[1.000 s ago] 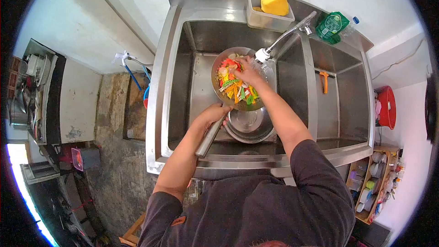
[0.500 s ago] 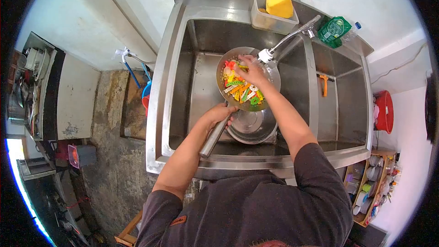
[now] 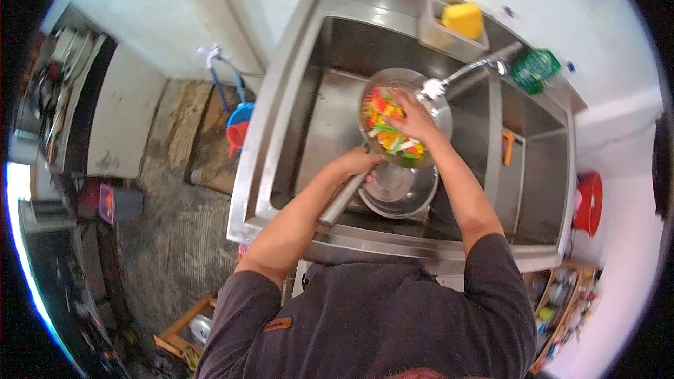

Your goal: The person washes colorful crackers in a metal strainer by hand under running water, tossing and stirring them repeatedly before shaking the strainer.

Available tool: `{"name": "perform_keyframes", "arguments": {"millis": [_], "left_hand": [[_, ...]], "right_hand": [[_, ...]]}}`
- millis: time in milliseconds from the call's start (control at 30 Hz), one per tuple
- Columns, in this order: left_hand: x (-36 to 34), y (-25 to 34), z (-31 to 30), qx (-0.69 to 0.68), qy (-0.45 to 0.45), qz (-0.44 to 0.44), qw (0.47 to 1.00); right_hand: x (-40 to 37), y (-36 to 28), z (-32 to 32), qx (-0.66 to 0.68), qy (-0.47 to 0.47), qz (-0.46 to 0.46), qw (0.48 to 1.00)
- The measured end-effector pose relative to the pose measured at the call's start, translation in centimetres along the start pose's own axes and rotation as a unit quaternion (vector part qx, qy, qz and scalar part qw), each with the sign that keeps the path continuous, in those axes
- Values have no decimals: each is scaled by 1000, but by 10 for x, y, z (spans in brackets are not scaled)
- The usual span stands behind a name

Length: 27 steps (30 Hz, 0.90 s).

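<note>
A long-handled perforated metal strainer point(image 3: 367, 132) is held over the sink point(image 3: 323, 109), full of small crinkled pieces point(image 3: 390, 142) in red, orange, yellow, green and white. Their kind is not clear. My left hand point(image 3: 359, 163) is closed round the strainer's handle close to its rim. On the pieces lies my right hand point(image 3: 414, 116), its fingers spread and slightly blurred. Just beyond it is the white tip of the faucet point(image 3: 433, 88). A round metal bowl point(image 3: 400, 193) stands below the strainer, partly hidden by it.
On the back ledge are a plastic tub point(image 3: 449, 41) with a yellow sponge point(image 3: 463, 21) and a green pouch point(image 3: 535, 70). An orange-handled tool point(image 3: 508, 147) lies in the right basin. Beyond the sink's right side hangs a red bucket point(image 3: 589, 201).
The view has shifted and tilted, so the sink appears further right. My right hand has spread flatter over the pieces. My left hand keeps its hold on the handle.
</note>
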<state>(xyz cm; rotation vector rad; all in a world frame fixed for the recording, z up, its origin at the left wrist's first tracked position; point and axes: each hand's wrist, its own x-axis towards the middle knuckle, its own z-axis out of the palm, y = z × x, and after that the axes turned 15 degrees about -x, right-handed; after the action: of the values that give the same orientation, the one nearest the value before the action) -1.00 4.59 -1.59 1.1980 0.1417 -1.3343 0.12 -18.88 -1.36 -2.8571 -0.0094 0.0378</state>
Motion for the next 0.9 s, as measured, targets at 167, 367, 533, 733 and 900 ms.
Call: {"name": "perform_keyframes", "arguments": {"millis": [167,367,533,733,900], "left_hand": [[7,-4,-2,68,2,17,998],[18,-11,-11,253,2,134,958],[74,-20,-10,155,-90,142,973],[88,-14,-19,143,-59,189,970],[71,-5,-17,113,-44,201,972]], "right_hand": [[16,-26,28,-26,34,-87,995],[27,-16,29,-66,-31,-71,995],[23,0,35,-120,57,-108,985],[36,-11,41,-112,-35,-123,985],[74,44,73,-209,25,-29,977]]}}
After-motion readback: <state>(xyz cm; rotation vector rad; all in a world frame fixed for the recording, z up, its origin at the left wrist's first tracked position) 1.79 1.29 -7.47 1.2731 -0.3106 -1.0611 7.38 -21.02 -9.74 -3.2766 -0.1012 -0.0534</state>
